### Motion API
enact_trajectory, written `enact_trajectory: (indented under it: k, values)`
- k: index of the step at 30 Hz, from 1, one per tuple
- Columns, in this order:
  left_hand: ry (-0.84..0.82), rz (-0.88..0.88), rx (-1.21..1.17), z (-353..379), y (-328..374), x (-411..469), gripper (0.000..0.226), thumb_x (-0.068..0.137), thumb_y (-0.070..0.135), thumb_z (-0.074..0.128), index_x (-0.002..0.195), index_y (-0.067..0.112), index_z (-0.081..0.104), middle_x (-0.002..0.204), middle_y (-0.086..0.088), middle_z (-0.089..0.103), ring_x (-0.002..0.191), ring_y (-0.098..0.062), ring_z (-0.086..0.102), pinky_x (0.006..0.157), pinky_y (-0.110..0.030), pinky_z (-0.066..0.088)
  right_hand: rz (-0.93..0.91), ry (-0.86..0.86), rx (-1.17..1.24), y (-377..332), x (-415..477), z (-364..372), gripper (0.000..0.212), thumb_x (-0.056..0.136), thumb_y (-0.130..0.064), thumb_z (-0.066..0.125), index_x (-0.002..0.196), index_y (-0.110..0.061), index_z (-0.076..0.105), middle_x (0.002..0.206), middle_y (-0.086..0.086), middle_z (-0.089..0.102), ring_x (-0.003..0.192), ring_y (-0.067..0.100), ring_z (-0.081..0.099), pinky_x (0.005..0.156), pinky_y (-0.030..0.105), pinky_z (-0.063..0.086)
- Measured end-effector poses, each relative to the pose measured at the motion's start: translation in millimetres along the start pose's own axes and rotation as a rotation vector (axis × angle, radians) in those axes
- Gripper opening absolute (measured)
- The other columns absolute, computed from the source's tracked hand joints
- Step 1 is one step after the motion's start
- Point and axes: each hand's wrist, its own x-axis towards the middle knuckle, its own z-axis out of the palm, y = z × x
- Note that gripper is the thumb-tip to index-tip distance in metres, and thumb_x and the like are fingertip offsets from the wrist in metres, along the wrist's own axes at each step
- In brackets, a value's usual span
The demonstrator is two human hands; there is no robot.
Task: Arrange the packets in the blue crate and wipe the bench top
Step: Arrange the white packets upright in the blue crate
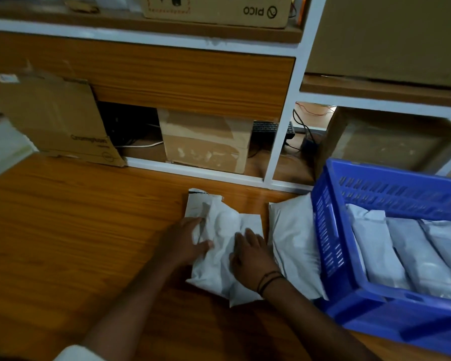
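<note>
Both hands, left hand (185, 243) and right hand (250, 256), press flat, fingers spread, on crumpled white packets (224, 225).

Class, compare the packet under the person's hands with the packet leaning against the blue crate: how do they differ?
1. The packet under the hands lies crumpled on the bench; the packet by the crate looks smoother and plumper.
2. The left hand and right hand press on the first; nothing touches the second except the crate.
Both are white plastic packets still outside the crate.
</note>
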Motion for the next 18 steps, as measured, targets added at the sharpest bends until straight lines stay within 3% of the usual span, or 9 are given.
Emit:
enact_trajectory:
  k: [2, 4, 8, 11, 15, 18]
  values:
    - [-0.033, -0.01, 0.028, 1.6, 0.6, 2.2, 0.096, 0.074, 0.08, 0.062, 0.152, 0.032, 0.032, 0.16, 0.002, 0.032, 0.142, -0.024, 0.037, 0.114, -0.046, 0.036, 0.018, -0.062, -0.003, -2.1, -1.3, 9.0, 0.066, 0.1, -0.044, 0.037, 0.157, -0.02, 0.014, 0.164, 0.013, 0.009, 0.15, 0.039, 0.009, 0.122, 0.052, 0.015]
    - [-0.035, -0.028, 0.077, 2.0, -0.2, 3.0, 0.097, 0.073, 0.085, 0.054, 0.151, 0.033, 0.032, 0.159, 0.002, 0.033, 0.143, -0.024, 0.037, 0.115, -0.048, 0.034, 0.002, -0.065, 0.003, -3.5, -1.6, 13.3, 0.066, 0.101, -0.044, 0.035, 0.158, -0.021, 0.012, 0.165, 0.013, 0.005, 0.151, 0.038, 0.003, 0.123, 0.052, 0.01]
    - [0.117, -0.059, 0.074, -2.1, -11.9, -0.6, 0.037, 0.102, 0.048, 0.042, 0.135, 0.035, 0.051, 0.144, 0.003, 0.053, 0.13, -0.025, 0.047, 0.107, -0.044, 0.041, -0.021, 0.042, 0.003, -7.2, -0.1, 5.4, 0.066, 0.1, -0.041, 0.04, 0.157, -0.018, 0.017, 0.165, 0.015, 0.01, 0.151, 0.037, 0.008, 0.123, 0.051, 0.011]
    - [0.136, -0.092, 0.017, -6.0, -24.3, -7.7, 0.024, 0.101, 0.037, 0.05, 0.124, 0.04, 0.056, 0.139, 0.005, 0.055, 0.126, -0.025, 0.05, 0.101, -0.044, 0.046, -0.039, 0.144, 0.11, -24.6, -3.6, -5.8, 0.066, 0.101, -0.05, 0.038, 0.156, -0.018, 0.022, 0.164, 0.014, 0.017, 0.15, 0.033, 0.017, 0.121, 0.046, 0.017]
    - [0.138, -0.116, 0.007, -6.6, -23.7, -14.1, 0.038, 0.088, 0.056, 0.062, 0.121, 0.04, 0.053, 0.135, 0.005, 0.055, 0.123, -0.023, 0.05, 0.096, -0.042, 0.047, -0.016, 0.056, 0.117, -60.0, -5.9, -1.3, 0.089, 0.088, -0.073, 0.041, 0.157, -0.027, 0.009, 0.166, 0.009, 0.004, 0.147, 0.033, 0.018, 0.114, 0.054, 0.023]
    - [0.171, -0.177, 0.039, -6.3, -27.5, -18.0, 0.057, 0.074, 0.073, 0.066, 0.115, 0.036, 0.05, 0.129, 0.003, 0.056, 0.119, -0.023, 0.051, 0.092, -0.039, 0.047, -0.009, -0.117, 0.015, -68.6, -3.3, 10.1, 0.096, 0.086, -0.067, 0.051, 0.156, -0.028, -0.002, 0.164, 0.012, -0.012, 0.148, 0.042, 0.002, 0.115, 0.061, 0.017]
